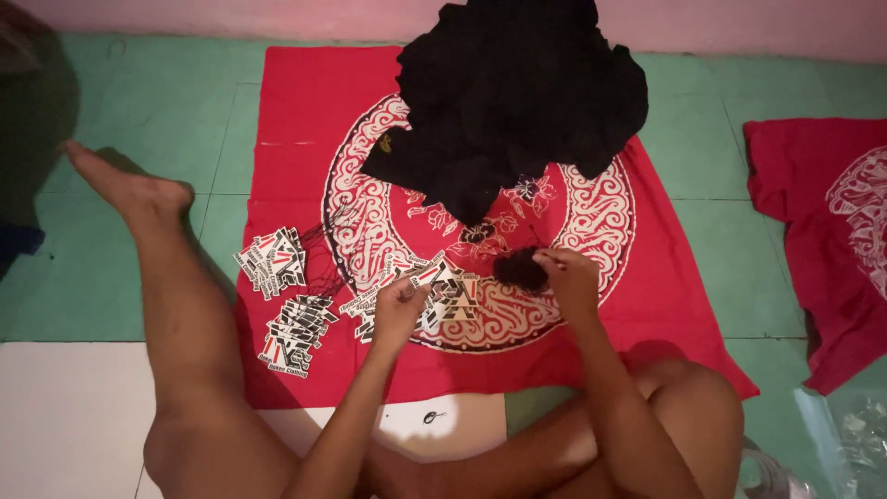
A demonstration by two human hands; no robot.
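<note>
1. Left hand: fingers curled narrow, pinching a thin black string between thumb and fingertips. Whether it also grips one of the tags beneath cannot be told.
2. Right hand: fingers closed on a dark bundle of black strings, which sits at the fingertips on the side toward the left hand.
3. Between the two hands: a loose spread of printed hang tags, white, black and red, lying flat just beside the left fingertips.
4. Outward of the left hand: two more stacks of the same kind. The lower tag stack lies near the left wrist; the upper tag stack lies farther out, with thin black strings trailing from it.
5. Beneath both hands and all tags: a red cloth with a white circular ornament, spread flat on the green tiled floor.
6. Ahead of both hands, well apart: a crumpled pile of black garments, resting on the far half of the cloth.
7. Outward of the right hand, well apart: a second red garment with a white print, on the floor.
8. Outward of the left hand: the person's bare leg, stretched across the floor.
</note>
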